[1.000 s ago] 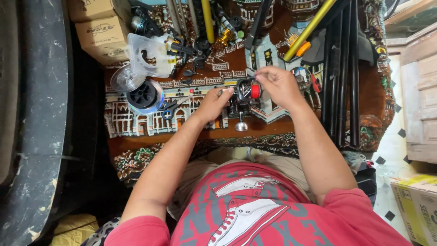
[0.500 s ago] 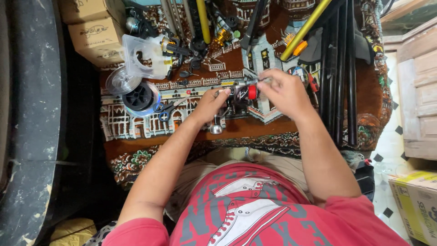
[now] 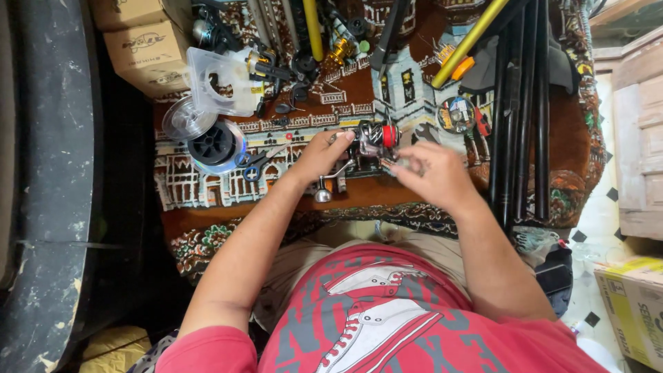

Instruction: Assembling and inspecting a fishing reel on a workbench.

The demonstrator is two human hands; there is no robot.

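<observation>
**Fishing reel held over a patterned rug**

My left hand [image 3: 319, 157] grips the fishing reel [image 3: 366, 148], fingers closed around its body, just above the rug [image 3: 207, 186] near the middle of the view. My right hand [image 3: 431, 176] sits at 4 o'clock from the reel, fingertips pinched together just beside its red end; whether they hold a small part I cannot tell. The rug, brown with a woven pattern of buildings, covers the work surface. At 9 o'clock from the reel lie a black spool [image 3: 214, 145] and scissors [image 3: 252, 164]; at 10 o'clock, a clear plastic case [image 3: 221, 83] and cardboard boxes [image 3: 141, 45]. At 2 o'clock, black rods [image 3: 521, 110] run upright beside a yellow rod [image 3: 469, 41]. A dark, paint-flecked surface [image 3: 48, 173] borders the left edge; pale tiled floor [image 3: 594, 276] shows at right.
</observation>
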